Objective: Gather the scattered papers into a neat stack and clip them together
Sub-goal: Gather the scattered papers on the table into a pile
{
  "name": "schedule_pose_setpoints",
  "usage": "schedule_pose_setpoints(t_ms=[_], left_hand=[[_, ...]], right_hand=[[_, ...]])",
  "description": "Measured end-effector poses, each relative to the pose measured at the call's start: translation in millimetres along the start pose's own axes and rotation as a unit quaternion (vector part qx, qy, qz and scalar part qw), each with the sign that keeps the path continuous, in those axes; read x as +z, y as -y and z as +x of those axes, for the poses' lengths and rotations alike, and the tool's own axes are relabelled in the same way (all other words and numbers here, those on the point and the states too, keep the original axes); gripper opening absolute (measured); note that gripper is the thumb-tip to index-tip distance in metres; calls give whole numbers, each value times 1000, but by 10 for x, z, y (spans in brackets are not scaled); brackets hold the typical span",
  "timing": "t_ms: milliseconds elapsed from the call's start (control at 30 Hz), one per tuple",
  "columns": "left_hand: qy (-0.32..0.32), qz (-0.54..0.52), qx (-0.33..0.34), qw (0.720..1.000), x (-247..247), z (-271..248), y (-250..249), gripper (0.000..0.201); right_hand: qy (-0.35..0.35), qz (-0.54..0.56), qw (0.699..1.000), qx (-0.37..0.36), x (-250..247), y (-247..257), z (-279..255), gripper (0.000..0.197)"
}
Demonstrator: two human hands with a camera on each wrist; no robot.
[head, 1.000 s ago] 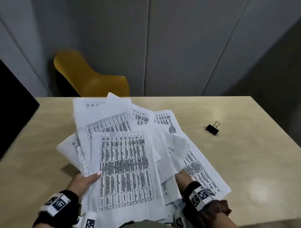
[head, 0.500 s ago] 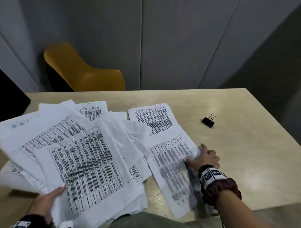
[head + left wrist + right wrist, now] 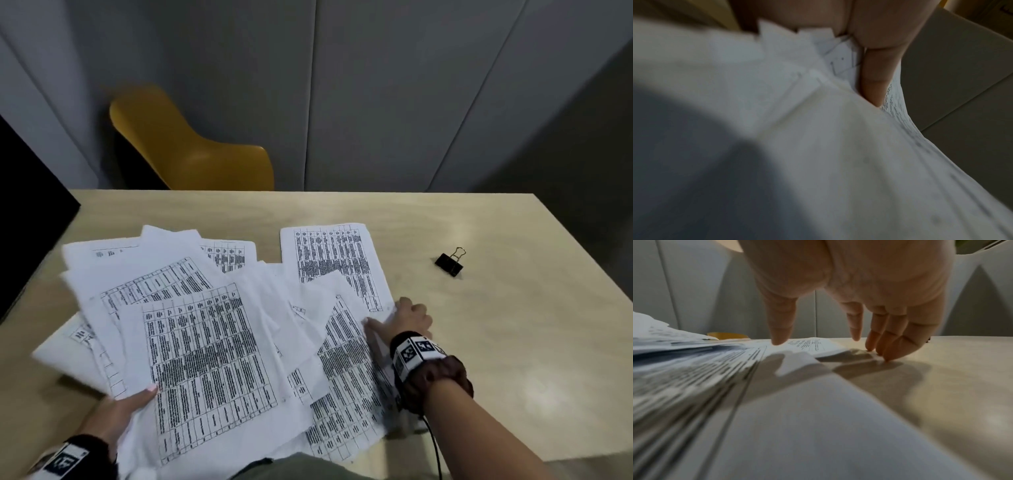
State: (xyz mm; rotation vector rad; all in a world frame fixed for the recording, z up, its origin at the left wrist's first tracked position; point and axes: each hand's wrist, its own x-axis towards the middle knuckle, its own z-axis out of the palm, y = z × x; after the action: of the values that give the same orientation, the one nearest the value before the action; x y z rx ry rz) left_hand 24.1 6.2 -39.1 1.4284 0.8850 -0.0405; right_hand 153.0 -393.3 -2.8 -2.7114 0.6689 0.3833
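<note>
Several white printed sheets lie fanned over the near left of the wooden table (image 3: pixel 513 342). My left hand (image 3: pixel 120 411) grips the big fanned bundle of papers (image 3: pixel 205 342) at its near corner, thumb on top; the left wrist view shows that thumb (image 3: pixel 875 73) pressed on the sheets. Two more printed sheets (image 3: pixel 335 260) lie flat to the right, partly under the bundle. My right hand (image 3: pixel 407 318) rests at their right edge, its thumb on the paper (image 3: pixel 807 345) and its straight fingertips (image 3: pixel 888 353) on the table. A black binder clip (image 3: pixel 449 263) lies alone at the far right.
A yellow chair (image 3: pixel 191 150) stands behind the table's far edge, against grey wall panels. A black object (image 3: pixel 27 205) borders the table's left side. Bare tabletop stretches between the papers and the clip, and on to the right edge.
A second ago both hands held the whole fan. The right hand let go and settled on the right-hand sheets. The left hand swung its bundle left, then back over them.
</note>
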Motion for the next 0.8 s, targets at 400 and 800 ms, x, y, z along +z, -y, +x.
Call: schedule_pose_setpoints(t_ms=[400, 800], left_hand=[[4, -9, -2, 1000, -53, 57, -12, 23], [44, 65, -22, 997, -9, 125, 40, 58]], right_hand=[[44, 195, 980, 7, 46, 246, 39, 60], [20, 196, 979, -49, -9, -175, -51, 23]])
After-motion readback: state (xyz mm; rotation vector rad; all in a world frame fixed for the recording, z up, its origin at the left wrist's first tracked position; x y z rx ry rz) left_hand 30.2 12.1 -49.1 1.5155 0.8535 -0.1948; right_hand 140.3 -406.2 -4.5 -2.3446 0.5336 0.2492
